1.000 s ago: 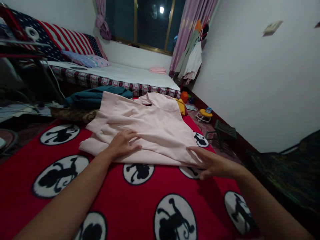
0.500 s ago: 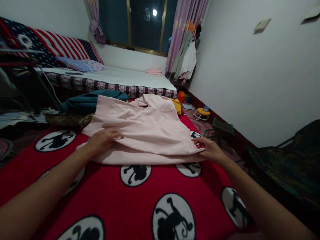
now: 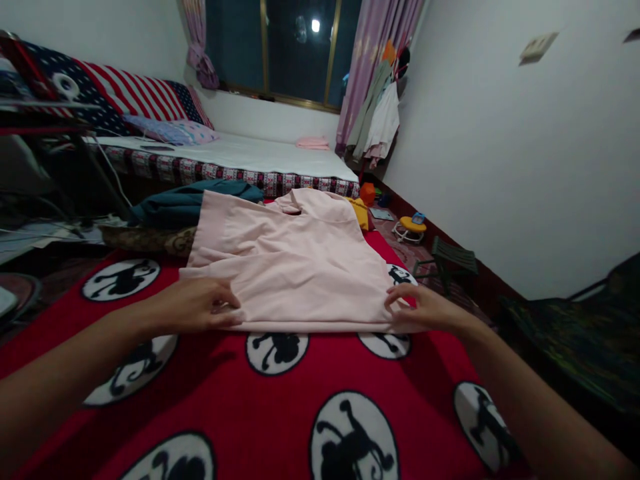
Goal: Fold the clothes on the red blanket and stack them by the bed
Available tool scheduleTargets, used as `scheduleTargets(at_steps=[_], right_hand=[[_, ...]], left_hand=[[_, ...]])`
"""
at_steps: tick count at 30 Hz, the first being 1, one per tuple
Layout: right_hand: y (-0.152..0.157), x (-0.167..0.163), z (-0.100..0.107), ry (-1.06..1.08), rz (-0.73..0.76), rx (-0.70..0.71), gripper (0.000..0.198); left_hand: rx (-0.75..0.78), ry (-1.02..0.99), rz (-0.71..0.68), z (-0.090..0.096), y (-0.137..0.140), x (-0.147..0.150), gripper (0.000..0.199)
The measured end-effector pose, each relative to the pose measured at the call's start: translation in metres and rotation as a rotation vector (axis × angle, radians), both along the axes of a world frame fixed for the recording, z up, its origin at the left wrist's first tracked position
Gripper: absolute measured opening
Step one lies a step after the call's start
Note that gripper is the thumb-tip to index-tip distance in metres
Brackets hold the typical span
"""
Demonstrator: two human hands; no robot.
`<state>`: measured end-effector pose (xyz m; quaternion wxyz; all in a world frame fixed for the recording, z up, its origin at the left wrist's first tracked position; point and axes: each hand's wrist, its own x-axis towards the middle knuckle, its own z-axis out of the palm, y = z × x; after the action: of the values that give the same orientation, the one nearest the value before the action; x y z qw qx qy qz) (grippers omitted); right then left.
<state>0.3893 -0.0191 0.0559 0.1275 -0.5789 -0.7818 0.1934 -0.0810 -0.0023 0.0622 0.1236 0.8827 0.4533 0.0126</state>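
Observation:
A pale pink shirt (image 3: 310, 267) lies spread on a red blanket (image 3: 240, 407) printed with black monkeys in white ovals. Its collar points away from me, and its near edge is folded into layers. My left hand (image 3: 207, 305) pinches that edge on the left, thumb and fingers closed on the cloth. At the near right corner my right hand (image 3: 417, 307) has thumb and index finger curled together on the shirt's edge. Both hands rest low, against the blanket.
Behind the shirt lie a teal garment (image 3: 185, 201) and a yellow cloth (image 3: 359, 212). A white-topped bed (image 3: 260, 157) stands under the window. On the right are a small folding stool (image 3: 453, 257), a yellow-seated stool (image 3: 413, 225) and a dark camouflage chair (image 3: 575, 340).
The shirt's near edge has been drawn toward me and laid down, so the lower layer is now nearly covered. My left hand moved down and nearer; my right hand shifted slightly.

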Motion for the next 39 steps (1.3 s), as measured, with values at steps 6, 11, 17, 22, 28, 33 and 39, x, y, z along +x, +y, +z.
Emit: scheduleTargets(at_steps=[6,11,17,22,28,33,39], right_hand=[[0.039,-0.043,-0.015,0.114,-0.254,0.133,0.042],[0.048,-0.060,-0.039,0.212,-0.293,0.300,0.019],[0.040,-0.061,-0.051,-0.049,-0.421,0.485,0.018],[0.037,-0.082,-0.039,-0.176,-0.258,0.667,0.027],[0.009,-0.111,-0.060,-0.072,0.242,0.430,0.045],[-0.017,-0.083,-0.049,0.254,0.239,0.311,0.025],[-0.037,-0.014,-0.022,0.354,-0.095,0.470,0.018]], left_hand=[[0.215,-0.124,0.137,-0.009,0.022,0.017,0.034],[0.323,-0.178,0.118,-0.023,0.030,0.039,0.040],[0.305,-0.071,0.129,-0.056,0.036,0.053,0.057],[0.276,-0.053,0.154,-0.079,0.036,0.052,0.059],[0.277,0.058,0.158,-0.076,0.033,0.053,0.060],[0.252,0.083,0.067,-0.066,0.034,0.042,0.059],[0.222,-0.041,0.009,-0.037,0.019,0.052,0.047]])
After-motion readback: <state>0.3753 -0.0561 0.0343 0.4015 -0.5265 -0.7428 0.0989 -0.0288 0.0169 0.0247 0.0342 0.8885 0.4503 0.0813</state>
